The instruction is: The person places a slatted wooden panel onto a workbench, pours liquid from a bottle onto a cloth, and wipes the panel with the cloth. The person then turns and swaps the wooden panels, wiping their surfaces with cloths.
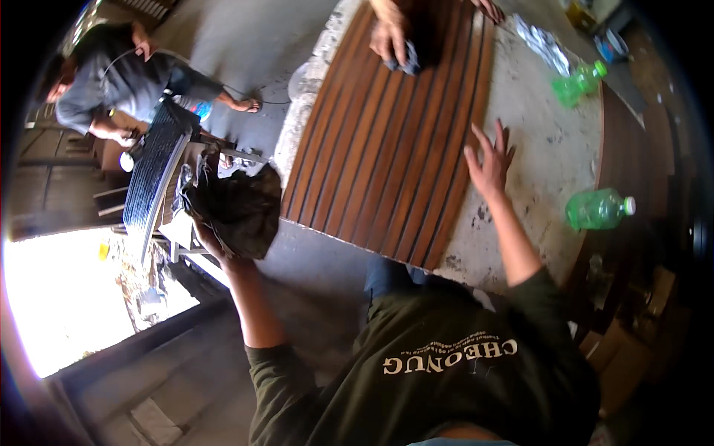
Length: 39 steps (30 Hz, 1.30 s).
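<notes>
My left hand (213, 239) is closed on a dark crumpled cloth (242, 212), held out to the left, off the table's edge; the cloth hides most of the fingers. With fingers spread and nothing in it, my right hand (491, 165) is over the right edge of a brown slatted wood panel (372, 149). Whether it touches the surface I cannot tell. The panel has dark grooves along its length and lies on a pale, stained table (532, 171). At its far end, another person's hand (389, 39) presses a grey rag (405, 59) on the slats.
Two green plastic bottles (595, 209) lie at the table's right, beside a crumpled silvery sheet (541, 44) farther back. On the left, a co-worker (123, 82) bends over a dark ribbed panel (152, 175) on a stand. A bright opening (67, 297) is at the lower left.
</notes>
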Available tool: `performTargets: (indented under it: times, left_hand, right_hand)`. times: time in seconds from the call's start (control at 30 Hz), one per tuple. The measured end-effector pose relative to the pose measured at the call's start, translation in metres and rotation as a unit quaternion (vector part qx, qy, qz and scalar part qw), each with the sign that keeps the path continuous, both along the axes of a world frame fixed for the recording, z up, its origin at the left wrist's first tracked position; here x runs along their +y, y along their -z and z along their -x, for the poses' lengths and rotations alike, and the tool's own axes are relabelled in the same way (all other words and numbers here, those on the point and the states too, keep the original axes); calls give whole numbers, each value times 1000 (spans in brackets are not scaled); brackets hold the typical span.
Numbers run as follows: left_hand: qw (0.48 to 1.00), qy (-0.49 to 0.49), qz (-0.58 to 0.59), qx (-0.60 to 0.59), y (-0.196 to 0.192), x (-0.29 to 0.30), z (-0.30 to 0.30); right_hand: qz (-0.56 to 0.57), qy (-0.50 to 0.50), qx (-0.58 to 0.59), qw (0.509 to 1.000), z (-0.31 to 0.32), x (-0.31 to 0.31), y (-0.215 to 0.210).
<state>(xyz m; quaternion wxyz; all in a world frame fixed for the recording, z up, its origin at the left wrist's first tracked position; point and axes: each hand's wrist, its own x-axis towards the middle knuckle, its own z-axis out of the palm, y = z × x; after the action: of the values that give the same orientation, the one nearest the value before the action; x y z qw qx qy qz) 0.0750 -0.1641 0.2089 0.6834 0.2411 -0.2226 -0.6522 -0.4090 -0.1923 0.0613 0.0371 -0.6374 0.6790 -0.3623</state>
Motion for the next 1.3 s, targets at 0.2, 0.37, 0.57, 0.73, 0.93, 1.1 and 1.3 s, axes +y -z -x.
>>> performTargets:
  times: [0.2, 0.37, 0.57, 0.73, 0.93, 1.1, 1.3]
  left_hand:
    - [958, 110, 97, 246, 42, -14, 120]
    - [977, -18, -142, -155, 68, -7, 122]
    - [596, -152, 161, -772, 34, 20, 113]
    - [722, 31, 193, -664, 52, 20, 69]
    - [660, -103, -23, -743, 117, -36, -5]
    - [597, -161, 53, -784, 156, -37, 6]
    - [619, -155, 58, -768, 151, -41, 13]
  right_hand:
    - [-234, -333, -787, 463, -200, 53, -41]
    - [-185, -295, -902, 256, -234, 52, -65]
    - [-227, -141, -801, 535, -267, 43, -95]
    - [-172, -157, -612, 756, -242, 23, -54]
    - [-70, -203, 103, 971, -280, 30, -55]
    - [-102, -240, 197, 945, -312, 23, -35]
    - [-92, -55, 118, 987, -274, -127, -32]
